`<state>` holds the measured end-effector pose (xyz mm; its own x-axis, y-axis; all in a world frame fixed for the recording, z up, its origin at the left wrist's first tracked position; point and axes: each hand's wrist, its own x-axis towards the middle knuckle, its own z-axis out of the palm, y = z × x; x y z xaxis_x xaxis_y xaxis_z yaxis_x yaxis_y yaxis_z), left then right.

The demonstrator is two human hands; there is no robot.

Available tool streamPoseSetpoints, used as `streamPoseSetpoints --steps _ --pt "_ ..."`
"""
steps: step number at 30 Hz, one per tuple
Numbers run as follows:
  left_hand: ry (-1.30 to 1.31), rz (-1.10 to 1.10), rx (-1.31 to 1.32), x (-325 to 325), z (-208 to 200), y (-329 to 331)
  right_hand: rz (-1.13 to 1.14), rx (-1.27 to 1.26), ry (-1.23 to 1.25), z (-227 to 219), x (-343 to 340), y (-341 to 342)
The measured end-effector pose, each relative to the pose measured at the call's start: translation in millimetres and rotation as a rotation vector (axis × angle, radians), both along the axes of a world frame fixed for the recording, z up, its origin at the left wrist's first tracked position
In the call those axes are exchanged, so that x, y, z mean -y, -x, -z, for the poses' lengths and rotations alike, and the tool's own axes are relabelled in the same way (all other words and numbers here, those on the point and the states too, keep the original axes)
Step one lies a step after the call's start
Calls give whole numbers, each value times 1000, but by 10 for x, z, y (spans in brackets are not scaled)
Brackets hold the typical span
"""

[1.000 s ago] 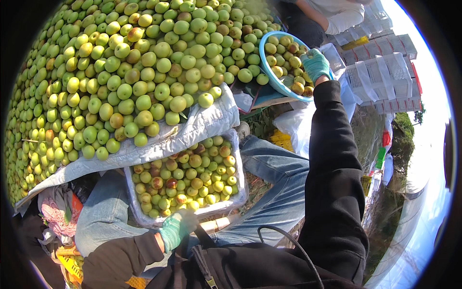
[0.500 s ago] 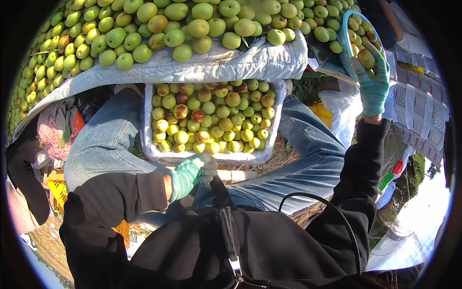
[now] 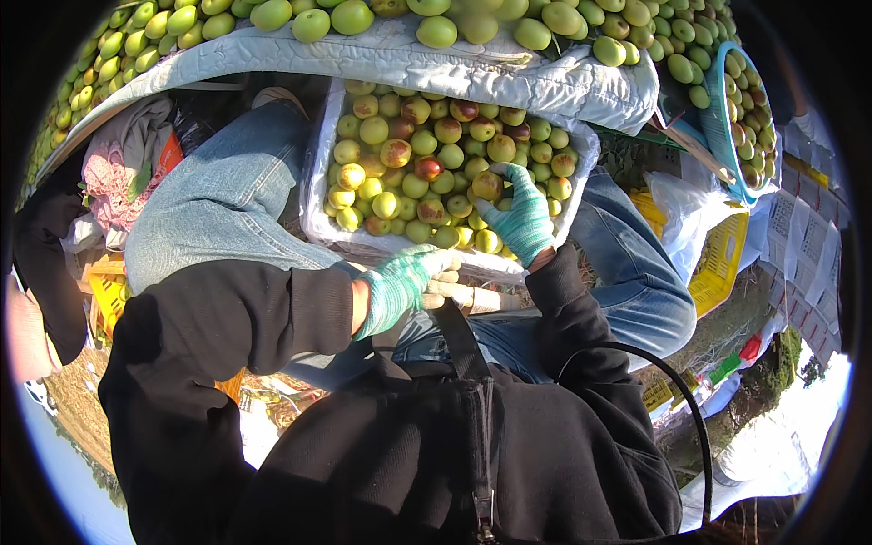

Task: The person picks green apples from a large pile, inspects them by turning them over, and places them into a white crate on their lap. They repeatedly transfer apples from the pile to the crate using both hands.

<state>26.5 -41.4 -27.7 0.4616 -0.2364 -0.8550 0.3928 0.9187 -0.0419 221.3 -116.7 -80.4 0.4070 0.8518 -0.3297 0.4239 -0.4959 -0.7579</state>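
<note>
Green jujubes with red-brown patches fill a white-lined crate (image 3: 316, 204) between my knees. Over its near right part, my right hand (image 3: 525, 218), in a teal glove with pale fingertips, is closed on one jujube (image 3: 488, 186) between thumb and fingers. My left hand (image 3: 404, 283), gloved the same way, rests just outside the crate's near edge, by a dark strap (image 3: 461, 341). Its fingers are curled together, and whatever they may hold is hidden. A blue basket (image 3: 711, 109) of jujubes stands at the far right.
Beyond the crate, a large heap of green jujubes (image 3: 350, 16) lies behind a pale quilted cloth (image 3: 409, 68). A yellow crate (image 3: 718, 259) and a clear plastic bag (image 3: 683, 213) are right of my knee. A pink knitted cloth (image 3: 116, 186) lies at left.
My right hand has come from the blue basket at far right to the crate, with a jujube in its fingers. The left hand stays near the crate's front edge. The view has shifted.
</note>
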Motion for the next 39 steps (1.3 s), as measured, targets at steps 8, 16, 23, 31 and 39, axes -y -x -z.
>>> streamPoseSetpoints --steps 8,16,23,31,39 --pt "4 -26 72 -24 -64 27 -427 453 197 -9 -69 207" --pt "11 46 27 -61 -156 -14 -61 -50 -17 -183 176 -22" --pt "52 27 100 13 -25 54 -27 -118 162 -57 414 92" --pt "125 3 132 -17 -9 66 -197 269 377 45 419 75" --pt "-17 114 -31 -1 -118 54 -435 333 132 67 447 95"
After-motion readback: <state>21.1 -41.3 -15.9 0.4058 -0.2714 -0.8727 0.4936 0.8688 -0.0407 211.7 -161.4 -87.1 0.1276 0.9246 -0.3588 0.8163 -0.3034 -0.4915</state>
